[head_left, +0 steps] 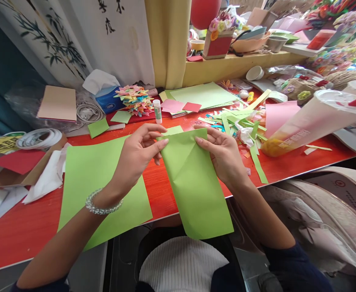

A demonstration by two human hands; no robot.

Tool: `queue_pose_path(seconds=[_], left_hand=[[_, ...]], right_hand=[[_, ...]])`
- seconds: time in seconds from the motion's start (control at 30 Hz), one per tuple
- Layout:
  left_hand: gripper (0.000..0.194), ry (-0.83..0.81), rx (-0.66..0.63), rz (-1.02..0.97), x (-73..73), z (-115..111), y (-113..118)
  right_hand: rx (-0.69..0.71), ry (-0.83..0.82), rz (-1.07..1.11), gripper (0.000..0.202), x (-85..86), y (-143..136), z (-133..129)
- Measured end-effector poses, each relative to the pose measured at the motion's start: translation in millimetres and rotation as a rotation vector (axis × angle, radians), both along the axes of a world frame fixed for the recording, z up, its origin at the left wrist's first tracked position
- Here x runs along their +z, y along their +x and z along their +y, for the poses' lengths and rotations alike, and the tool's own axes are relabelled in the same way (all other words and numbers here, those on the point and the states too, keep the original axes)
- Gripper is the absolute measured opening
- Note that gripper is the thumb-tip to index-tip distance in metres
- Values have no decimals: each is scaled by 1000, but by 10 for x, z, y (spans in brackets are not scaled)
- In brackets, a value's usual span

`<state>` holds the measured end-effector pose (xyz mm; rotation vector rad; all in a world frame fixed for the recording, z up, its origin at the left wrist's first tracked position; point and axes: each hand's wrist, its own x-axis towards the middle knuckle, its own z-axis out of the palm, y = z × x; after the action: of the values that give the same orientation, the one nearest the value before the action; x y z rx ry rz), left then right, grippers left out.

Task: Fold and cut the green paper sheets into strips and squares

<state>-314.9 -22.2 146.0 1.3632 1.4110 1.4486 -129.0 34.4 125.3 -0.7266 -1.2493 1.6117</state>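
Observation:
Between my two hands I hold a long strip of green paper (197, 182) up off the table, its lower end hanging past the table's front edge. My left hand (143, 148) pinches its top left corner between thumb and fingers. At the top right corner, my right hand (222, 152) grips with the thumb in front and the fingers behind. A diagonal crease runs across the paper's upper part. Behind its top edge a small paler green piece (174, 130) shows. A larger green sheet (89, 182) lies flat under my left forearm, sticking out over the table edge.
On the red table (158, 184) stand a glue stick (157, 111) and a tilted plastic drink cup (311, 121). Paper scraps (241, 121) lie to the right, a pile of folded coloured paper (135, 99) at the back. A cardboard box (22, 170) sits left, a bag (326, 219) at right.

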Motion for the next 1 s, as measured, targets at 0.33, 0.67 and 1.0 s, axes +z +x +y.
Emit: queue_pose_path(seconds=[0.33,0.67,1.0], left_hand=[[26,-220,0,-308,-163,-11,139],[23,-132,45,-307,-215,-4,163],[22,-121,37,-301,-242,-4,168]], right_hand=[[-50,33,6,33,-59,-36,8],[-27,37,-5,21,-98,-38,18],[-107,78,-36,18,-118,-40,34]])
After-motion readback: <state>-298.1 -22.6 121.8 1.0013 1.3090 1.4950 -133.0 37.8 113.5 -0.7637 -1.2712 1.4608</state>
